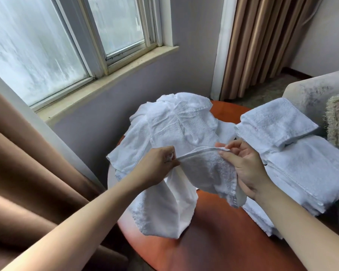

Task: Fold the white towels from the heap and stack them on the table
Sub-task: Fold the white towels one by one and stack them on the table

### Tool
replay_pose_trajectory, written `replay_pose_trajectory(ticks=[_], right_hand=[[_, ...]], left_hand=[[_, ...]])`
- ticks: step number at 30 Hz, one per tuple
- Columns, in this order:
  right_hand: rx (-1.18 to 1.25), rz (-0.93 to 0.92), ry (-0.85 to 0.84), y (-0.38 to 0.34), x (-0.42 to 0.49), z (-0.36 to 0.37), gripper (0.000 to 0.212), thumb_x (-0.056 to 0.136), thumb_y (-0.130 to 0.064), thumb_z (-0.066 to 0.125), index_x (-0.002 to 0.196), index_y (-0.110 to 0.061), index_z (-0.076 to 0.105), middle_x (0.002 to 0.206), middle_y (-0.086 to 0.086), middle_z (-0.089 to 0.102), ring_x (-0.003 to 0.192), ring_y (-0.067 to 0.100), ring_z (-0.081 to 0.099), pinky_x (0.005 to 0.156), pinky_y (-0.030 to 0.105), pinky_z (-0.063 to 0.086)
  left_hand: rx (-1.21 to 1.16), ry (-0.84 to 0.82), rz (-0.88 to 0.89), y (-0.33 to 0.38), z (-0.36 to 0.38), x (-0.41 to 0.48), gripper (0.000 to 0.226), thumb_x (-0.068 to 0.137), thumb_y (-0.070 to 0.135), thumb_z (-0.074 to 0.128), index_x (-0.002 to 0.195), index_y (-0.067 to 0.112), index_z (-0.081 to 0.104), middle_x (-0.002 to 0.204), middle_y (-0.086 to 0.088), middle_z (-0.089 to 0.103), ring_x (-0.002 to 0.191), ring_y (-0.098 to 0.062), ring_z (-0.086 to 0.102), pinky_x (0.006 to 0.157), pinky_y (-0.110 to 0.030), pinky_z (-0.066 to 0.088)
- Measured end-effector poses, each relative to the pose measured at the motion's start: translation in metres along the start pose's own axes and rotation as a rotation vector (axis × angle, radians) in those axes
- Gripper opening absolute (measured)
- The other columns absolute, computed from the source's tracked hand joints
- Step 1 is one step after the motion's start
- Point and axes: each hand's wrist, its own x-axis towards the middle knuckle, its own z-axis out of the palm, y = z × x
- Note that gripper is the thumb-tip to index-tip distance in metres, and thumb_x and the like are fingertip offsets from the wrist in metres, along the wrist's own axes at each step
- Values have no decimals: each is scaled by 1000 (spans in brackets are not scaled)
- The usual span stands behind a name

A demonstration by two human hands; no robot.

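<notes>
Your round reddish table (213,247) fills the lower middle. Along its 3 o'clock side lies the stack of folded white towels (305,169), with a smaller folded towel (278,124) on top. The loose heap (174,124) covers the far edge around 11 o'clock. Over the table's middle you hold one towel (204,173) by its top hem, the rest draping down. Your left hand (159,165) pinches the hem's 9 o'clock end with curled fingers. Your right hand (243,167) pinches the 3 o'clock end between thumb and fingertips.
</notes>
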Motion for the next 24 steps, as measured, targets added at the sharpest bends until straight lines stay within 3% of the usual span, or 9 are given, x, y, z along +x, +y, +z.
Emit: replay_pose_trajectory(ticks=[5, 8, 12, 16, 18, 20, 22, 24], right_hand=[[201, 255, -96, -8, -1, -3, 28, 84, 14, 54, 72, -11, 50, 88, 5, 75, 77, 10, 71, 59, 21, 55], [207, 332, -83, -9, 1, -1, 28, 84, 15, 54, 71, -10, 51, 81, 4, 74, 64, 9, 70, 50, 20, 54], [120, 376, -50, -6, 3, -1, 28, 86, 14, 56, 74, -11, 52, 69, 6, 67, 54, 11, 66, 43, 22, 51], [97, 424, 16, -5, 9, -4, 27, 87, 14, 55, 76, -11, 51, 67, 8, 61, 48, 12, 64, 39, 23, 50], [98, 425, 90, -7, 15, -7, 26, 87, 13, 55, 78, -11, 51, 72, 9, 60, 48, 11, 64, 41, 22, 51], [104, 409, 169, -9, 23, -10, 25, 88, 12, 56, 80, -11, 50, 77, 10, 61, 57, 14, 65, 45, 22, 54], [104, 392, 218, -12, 29, -13, 25, 88, 11, 57, 80, -12, 50, 81, 11, 60, 64, 17, 63, 47, 22, 55], [89, 376, 255, -16, 31, -17, 26, 87, 10, 59, 80, -13, 50, 81, 11, 61, 56, 14, 64, 43, 21, 53]], left_hand=[[-40, 68, 8, -7, 1, 0, 24, 88, 18, 68, 80, -3, 58, 77, -16, 61, 72, -25, 52, 65, -35, 40], [-34, 98, 19, -10, 2, 1, 21, 88, 16, 68, 78, -1, 59, 72, -11, 56, 65, -16, 47, 63, -32, 38], [-92, 109, 13, -15, 2, 2, 16, 88, 14, 69, 77, 4, 61, 62, 6, 48, 58, 0, 46, 55, -15, 35], [-136, 87, -143, -18, -2, 7, 8, 93, 18, 61, 96, 11, 60, 80, -1, 57, 73, -13, 52, 56, -11, 38], [-135, 43, -249, -20, -4, 9, 21, 96, 20, 56, 115, 11, 51, 99, -4, 56, 86, -19, 53, 65, -20, 39], [-287, 2, -359, -23, -4, 9, 34, 95, 15, 56, 126, 13, 41, 111, -6, 52, 82, -15, 53, 63, -22, 43], [-418, 7, -440, -27, -4, 7, 43, 93, 13, 58, 130, 15, 38, 112, -7, 54, 77, -10, 53, 57, -18, 44], [-431, 83, -471, -35, -5, 7, 46, 89, 17, 66, 127, 18, 41, 103, -5, 56, 78, -12, 55, 61, -20, 44]])
